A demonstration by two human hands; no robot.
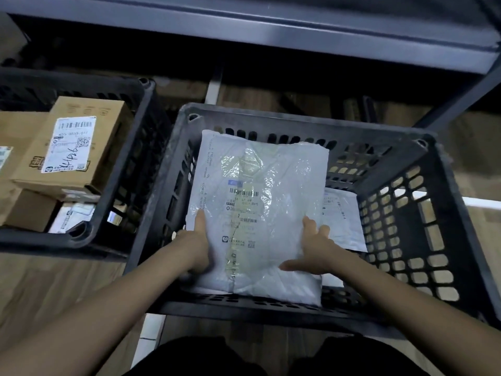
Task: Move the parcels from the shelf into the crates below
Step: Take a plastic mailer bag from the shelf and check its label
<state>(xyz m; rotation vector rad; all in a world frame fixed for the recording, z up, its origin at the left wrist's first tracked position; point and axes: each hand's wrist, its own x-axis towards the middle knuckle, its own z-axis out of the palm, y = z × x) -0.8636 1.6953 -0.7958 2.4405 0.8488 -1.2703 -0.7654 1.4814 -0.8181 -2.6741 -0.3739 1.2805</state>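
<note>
Item: flat white plastic mailer bag with barcode label point(254, 213), inside black perforated plastic crate point(298, 115) atop another white mailer point(344, 221); left hand point(195, 245) grips its left edge, right hand point(314, 251) lies flat on it, likely to seat it level

Both hands hold a white plastic mailer point(257, 213) inside the right black crate point(423, 213). The left hand point(193, 246) grips its left edge, thumb on top; the right hand point(315, 249) lies on its right side, fingers spread. A second mailer point(343, 221) lies beneath, showing at the right. The left crate point(130, 158) holds cardboard boxes, the top box point(73, 147) bearing a label point(71, 144). A grey shelf point(271, 28) runs above.
</note>
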